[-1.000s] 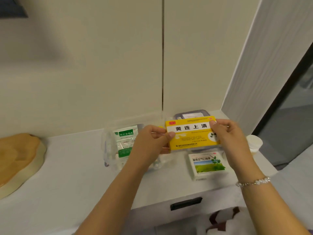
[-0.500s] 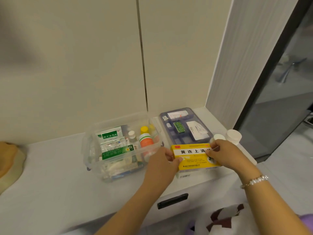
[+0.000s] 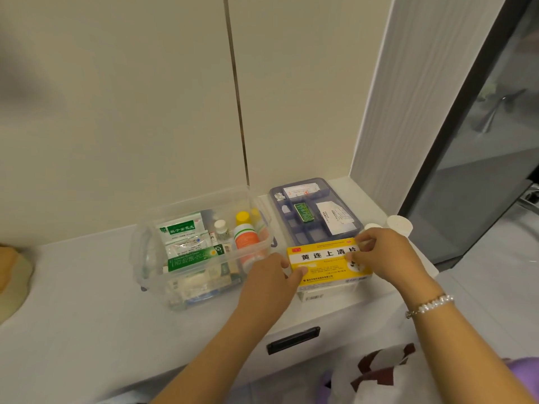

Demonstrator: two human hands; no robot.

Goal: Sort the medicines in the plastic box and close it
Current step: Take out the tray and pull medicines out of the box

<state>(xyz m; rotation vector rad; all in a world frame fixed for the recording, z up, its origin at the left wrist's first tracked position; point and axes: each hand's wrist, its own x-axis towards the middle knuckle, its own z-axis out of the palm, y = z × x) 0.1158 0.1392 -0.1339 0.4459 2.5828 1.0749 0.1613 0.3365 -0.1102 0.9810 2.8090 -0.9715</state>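
A clear plastic box (image 3: 145,258) stands open on the white counter, holding green-and-white sachets (image 3: 180,228), a small vial and an orange bottle with a yellow cap (image 3: 246,234). Right of it lies a blue-grey divided tray (image 3: 309,237) with small packets in its compartments. In front of the tray a yellow medicine carton (image 3: 326,265) rests on top of a white carton (image 3: 320,293). My left hand (image 3: 267,282) grips the yellow carton's left end. My right hand (image 3: 385,255) grips its right end.
Two white bottle caps or cups (image 3: 398,224) stand at the counter's right end beside the tray. A wooden slab (image 3: 14,275) lies at the far left. A drawer handle (image 3: 293,339) sits below the counter edge. Wall panels rise directly behind the box.
Both hands have lowered the yellow carton from in front of the camera down onto the white carton. The view has tilted, showing the box and tray fully.
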